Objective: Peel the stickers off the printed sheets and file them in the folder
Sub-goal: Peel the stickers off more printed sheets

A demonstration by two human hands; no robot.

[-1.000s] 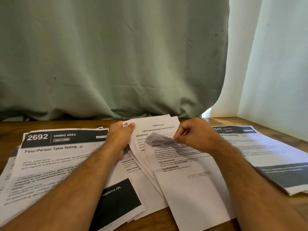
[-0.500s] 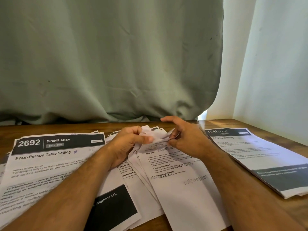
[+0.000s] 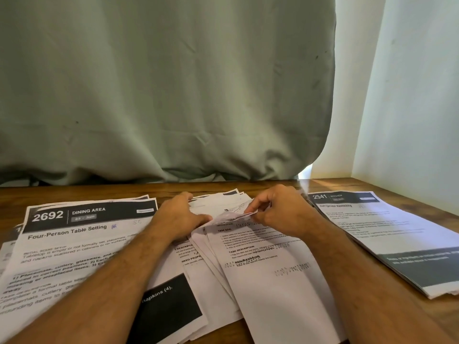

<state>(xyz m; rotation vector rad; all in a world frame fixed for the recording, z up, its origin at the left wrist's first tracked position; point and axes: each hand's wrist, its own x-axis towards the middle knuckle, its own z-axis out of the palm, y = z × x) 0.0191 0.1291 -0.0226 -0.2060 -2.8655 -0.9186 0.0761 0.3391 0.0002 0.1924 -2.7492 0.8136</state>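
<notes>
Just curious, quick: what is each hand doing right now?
Left hand: fingers straight, pressing down the middle stack of printed sheets.
Right hand: pinching the top sheet's curled-up flap.

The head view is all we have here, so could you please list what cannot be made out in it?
- Folder: none shows in the head view.
- Sticker: whether the strip pinched by the right hand is a sticker or a folded sheet corner is unclear, too small.
- Top of the middle sheet: covered by both hands.
- Left hand fingertips: hidden against the paper.
- Small print: blurred.
</notes>
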